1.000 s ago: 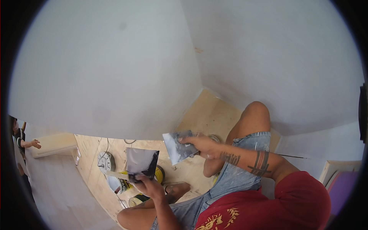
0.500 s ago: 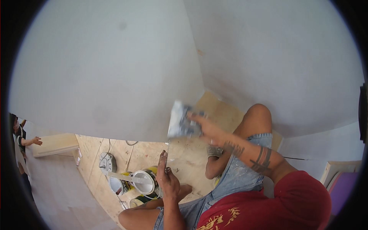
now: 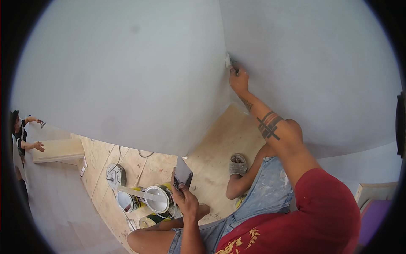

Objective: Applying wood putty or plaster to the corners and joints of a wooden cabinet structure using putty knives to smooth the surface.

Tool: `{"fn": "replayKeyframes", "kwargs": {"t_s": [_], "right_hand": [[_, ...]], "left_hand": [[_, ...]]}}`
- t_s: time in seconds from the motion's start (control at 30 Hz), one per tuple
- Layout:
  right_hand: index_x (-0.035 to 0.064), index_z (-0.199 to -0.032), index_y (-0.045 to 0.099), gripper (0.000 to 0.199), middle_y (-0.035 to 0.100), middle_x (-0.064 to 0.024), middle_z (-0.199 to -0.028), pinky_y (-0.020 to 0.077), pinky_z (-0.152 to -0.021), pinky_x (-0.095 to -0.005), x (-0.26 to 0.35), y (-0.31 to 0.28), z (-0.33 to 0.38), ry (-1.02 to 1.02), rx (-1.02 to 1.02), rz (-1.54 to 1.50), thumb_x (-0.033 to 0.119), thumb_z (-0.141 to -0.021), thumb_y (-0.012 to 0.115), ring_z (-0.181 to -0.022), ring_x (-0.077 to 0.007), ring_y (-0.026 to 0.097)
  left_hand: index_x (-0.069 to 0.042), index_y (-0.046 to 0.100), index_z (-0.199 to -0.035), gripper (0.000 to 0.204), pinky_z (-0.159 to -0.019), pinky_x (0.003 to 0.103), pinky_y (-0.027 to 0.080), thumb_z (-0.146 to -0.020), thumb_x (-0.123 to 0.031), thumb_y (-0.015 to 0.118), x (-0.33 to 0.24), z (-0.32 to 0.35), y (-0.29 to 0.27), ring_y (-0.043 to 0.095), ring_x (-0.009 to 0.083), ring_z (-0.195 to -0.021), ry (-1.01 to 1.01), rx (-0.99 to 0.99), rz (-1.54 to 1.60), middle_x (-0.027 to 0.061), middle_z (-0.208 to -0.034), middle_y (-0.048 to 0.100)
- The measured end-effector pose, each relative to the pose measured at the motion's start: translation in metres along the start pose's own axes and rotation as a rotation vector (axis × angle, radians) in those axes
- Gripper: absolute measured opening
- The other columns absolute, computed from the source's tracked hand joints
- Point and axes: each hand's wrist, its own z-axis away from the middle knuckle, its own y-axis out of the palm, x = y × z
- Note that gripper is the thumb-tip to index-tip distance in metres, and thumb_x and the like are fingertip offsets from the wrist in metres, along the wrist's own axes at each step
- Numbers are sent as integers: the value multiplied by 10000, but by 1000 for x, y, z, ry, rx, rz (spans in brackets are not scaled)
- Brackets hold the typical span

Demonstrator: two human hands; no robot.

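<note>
Steel putty knife [image 3: 229, 62] pressed flat into the inside corner where two grey plastered walls [image 3: 127, 76] meet, high up at arm's reach. Right hand [image 3: 238, 79] clenched around its handle, forearm stretched up along the corner, dark banded tattoo on the arm.

Left hand [image 3: 185, 199] low, near the knee, gripping a second, broader plastering blade [image 3: 183, 171] by the handle; blade points up, its face smeared grey.

Just left of that hand, on the plywood floor [image 3: 215, 144]: an open paint can [image 3: 158, 199] with a pale inside, a flat stick resting across its rim. Beside it a smaller open tin [image 3: 126, 200], and a closed yellow-and-black can [image 3: 149, 221] lying nearer the leg. A round grey disc-shaped tool [image 3: 115, 174] with a cord sits further left.

Person sits on the floor, in paint-spattered denim shorts and a red shirt. One foot in a grey shoe [image 3: 237, 164] planted toward the corner.

Far left edge: another person, both hands out, one [image 3: 39, 146] resting on a pale wooden plank [image 3: 58, 150], the other [image 3: 39, 121] raised; what it holds is too small to tell.
</note>
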Motion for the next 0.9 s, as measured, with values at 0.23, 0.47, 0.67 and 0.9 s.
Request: {"fn": "replayKeyframes", "kwargs": {"t_s": [0.23, 0.47, 0.67, 0.9], "right_hand": [[-34, -1191, 634, 311, 698, -240, -975, 524, -767, -402, 33, -12, 20, -48, 64, -20, 117, -924, 581, -863, -364, 689], [-41, -1130, 653, 262, 691, -246, -944, 522, -754, -417, 22, -5, -3, -125, -10, 162, 68, -905, 575, -842, -395, 674], [-42, -1118, 645, 245, 700, -231, -887, 518, -744, -415, 15, 7, 12, -239, -103, 33, 79, -923, 561, -812, -389, 682], [-12, -1053, 635, 185, 688, -191, -822, 512, -732, -396, 26, 18, 85, -24, 72, 22, 101, -933, 552, -782, -358, 676]], "left_hand": [[27, 359, -1455, 421, -1049, 384, 464, -1078, -161, 353, 14, 5, -17, 523, 275, -1251, -30, -41, -10, 206, -1389, 477], [40, 403, -1434, 435, -1064, 325, 376, -1083, -216, 393, 17, 7, -11, 501, 203, -1248, -16, -99, -1, 163, -1372, 532], [52, 456, -1357, 399, -1008, 317, 401, -1083, -234, 402, 28, 13, -22, 536, 197, -1137, -57, -141, -23, 150, -1251, 581], [76, 457, -1338, 384, -982, 323, 419, -1073, -197, 410, 17, 14, -32, 565, 211, -1089, -67, -200, 3, 170, -1191, 608]]}}
